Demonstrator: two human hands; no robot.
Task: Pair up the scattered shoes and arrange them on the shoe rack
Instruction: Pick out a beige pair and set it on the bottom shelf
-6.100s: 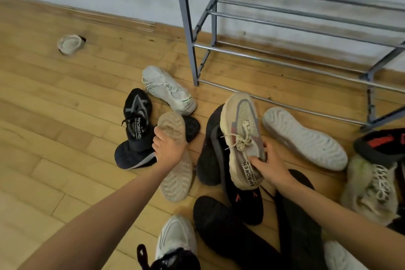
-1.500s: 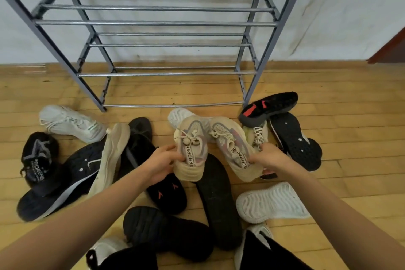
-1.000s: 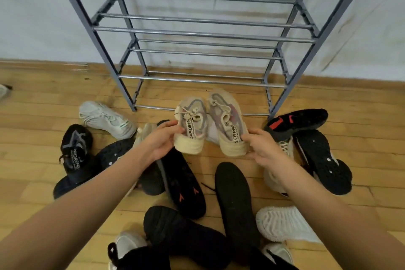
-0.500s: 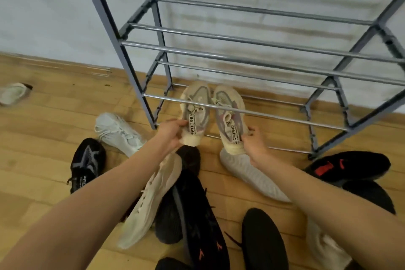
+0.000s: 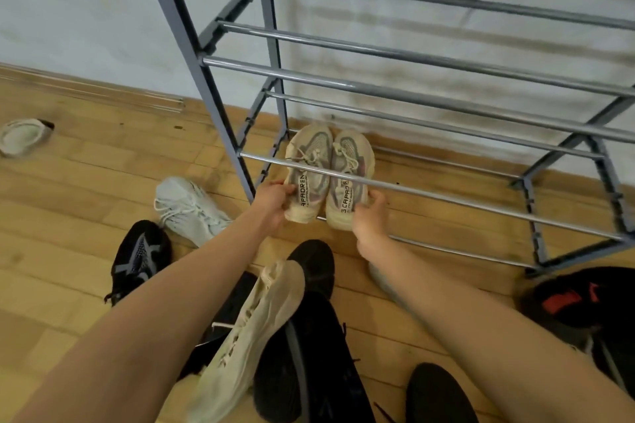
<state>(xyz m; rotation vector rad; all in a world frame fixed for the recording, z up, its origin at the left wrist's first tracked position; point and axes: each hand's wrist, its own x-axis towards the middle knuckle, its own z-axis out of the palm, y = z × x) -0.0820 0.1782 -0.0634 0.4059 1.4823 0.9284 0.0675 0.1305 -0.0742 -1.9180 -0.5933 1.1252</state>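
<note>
Two matching beige-and-grey sneakers lie side by side, toes toward the wall, inside the bottom level of the grey metal shoe rack [image 5: 220,89]. My left hand [image 5: 273,200] grips the heel of the left beige sneaker [image 5: 307,166]. My right hand [image 5: 369,216] holds the heel of the right beige sneaker [image 5: 348,175]. A front rail of the rack crosses over both shoes. Their heels stick out past the lowest front bar.
On the wooden floor lie a white sneaker [image 5: 187,209], a black-and-grey sneaker [image 5: 139,256], a cream sneaker [image 5: 254,330] over black shoes [image 5: 309,354], a black shoe with red marks [image 5: 580,302], and a lone pale shoe [image 5: 22,136] far left. The white wall stands behind the rack.
Both hands have pushed the beige pair further forward under the rail into the rack's bottom level, and the two shoes now sit closer together. My head has moved nearer the rack.
</note>
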